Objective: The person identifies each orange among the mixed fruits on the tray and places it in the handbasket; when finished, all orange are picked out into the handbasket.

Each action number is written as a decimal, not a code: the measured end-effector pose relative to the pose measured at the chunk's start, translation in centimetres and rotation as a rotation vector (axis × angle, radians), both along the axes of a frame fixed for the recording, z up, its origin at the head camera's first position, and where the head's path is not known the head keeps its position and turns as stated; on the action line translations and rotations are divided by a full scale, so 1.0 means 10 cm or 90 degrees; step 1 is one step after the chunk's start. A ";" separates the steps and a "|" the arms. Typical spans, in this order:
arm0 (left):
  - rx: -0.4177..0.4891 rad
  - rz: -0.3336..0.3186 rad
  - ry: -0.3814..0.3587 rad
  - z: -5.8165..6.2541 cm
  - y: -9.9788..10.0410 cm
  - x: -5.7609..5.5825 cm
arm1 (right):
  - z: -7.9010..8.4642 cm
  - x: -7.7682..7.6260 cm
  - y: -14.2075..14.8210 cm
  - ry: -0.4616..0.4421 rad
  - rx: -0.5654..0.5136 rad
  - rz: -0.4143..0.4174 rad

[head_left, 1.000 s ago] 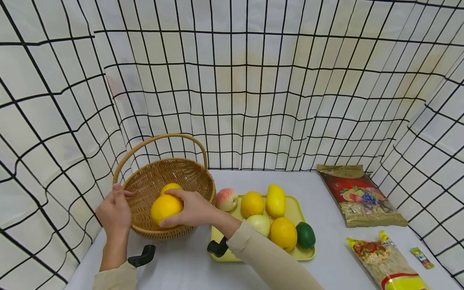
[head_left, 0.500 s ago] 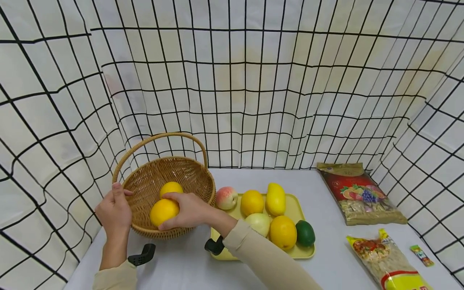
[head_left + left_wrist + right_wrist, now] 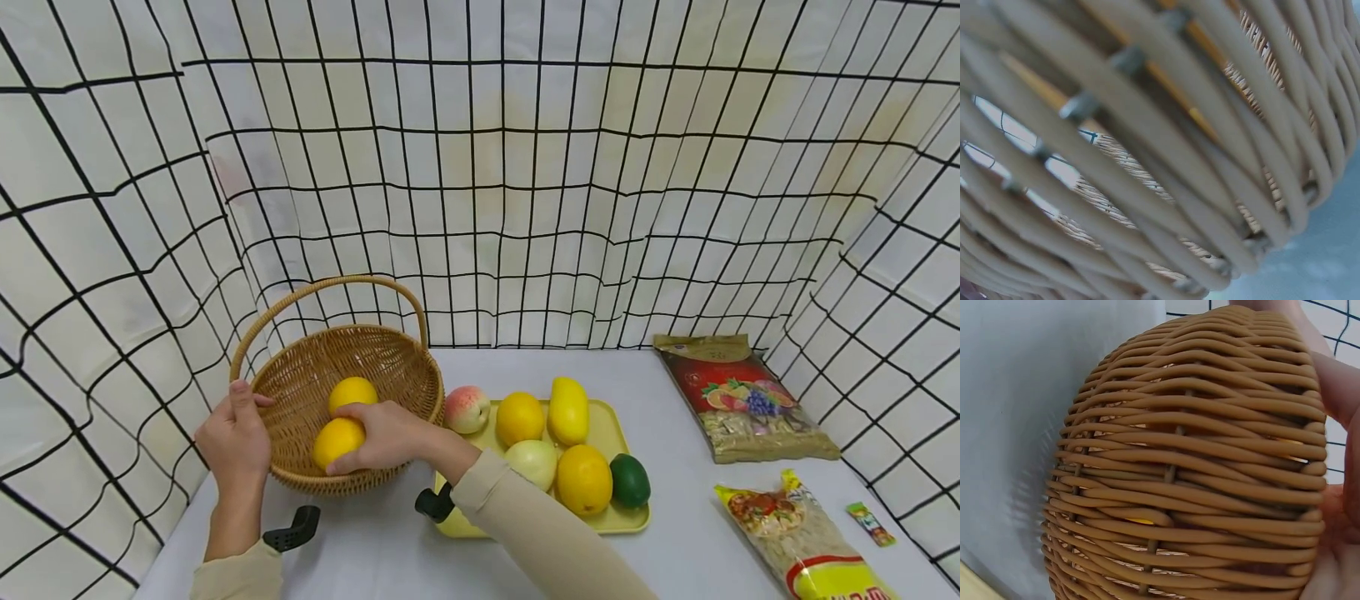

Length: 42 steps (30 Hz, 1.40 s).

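A wicker basket (image 3: 397,358) with a tall arched handle stands on the left, tilted so its inside faces me. The left hand (image 3: 236,442) pinches its left rim, thumb up. Reaching over the near rim, the right hand (image 3: 393,435) holds an orange (image 3: 336,442) low inside the basket, between thumb and fingers. A second orange (image 3: 353,393) lies just behind it. The left wrist view is filled by the basket's woven wall (image 3: 1147,125). In the right wrist view the wall (image 3: 1197,462) hides most of the held fruit, and part of the right hand (image 3: 1342,450) shows beyond the rim.
Right of the basket, a yellow tray (image 3: 618,527) bears a peach (image 3: 467,409), oranges (image 3: 520,419), a mango (image 3: 568,411), a pale green fruit (image 3: 536,463) and a dark green fruit (image 3: 630,482). Bags (image 3: 742,400) and a small packet (image 3: 871,524) lie farther right.
The right hand has lowered the orange slightly deeper into the basket, uncovering more of the orange behind it. The left hand keeps its hold on the rim.
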<state>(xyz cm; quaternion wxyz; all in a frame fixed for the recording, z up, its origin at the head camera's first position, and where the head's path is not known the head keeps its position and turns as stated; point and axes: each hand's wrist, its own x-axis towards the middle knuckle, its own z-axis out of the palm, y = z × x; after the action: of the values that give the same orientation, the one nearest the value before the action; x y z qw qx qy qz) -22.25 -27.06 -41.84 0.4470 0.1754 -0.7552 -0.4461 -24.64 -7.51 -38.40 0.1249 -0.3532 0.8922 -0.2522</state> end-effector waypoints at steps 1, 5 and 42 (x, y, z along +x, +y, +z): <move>0.001 -0.001 0.003 0.00 0.00 0.00 | 0.00 0.00 -0.01 0.003 0.003 -0.003; 0.002 -0.002 0.011 0.01 0.00 0.00 | -0.01 -0.01 -0.03 0.007 0.012 -0.017; -0.008 0.000 -0.006 -0.05 -0.09 -0.01 | -0.06 0.21 0.47 -0.035 -0.419 0.008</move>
<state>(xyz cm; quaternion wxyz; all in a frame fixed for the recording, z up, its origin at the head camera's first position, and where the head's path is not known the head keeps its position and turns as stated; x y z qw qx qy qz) -22.35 -27.91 -42.32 0.4446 0.1748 -0.7601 -0.4404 -22.53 -2.77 -39.04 0.0298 -0.3731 0.7568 -0.5359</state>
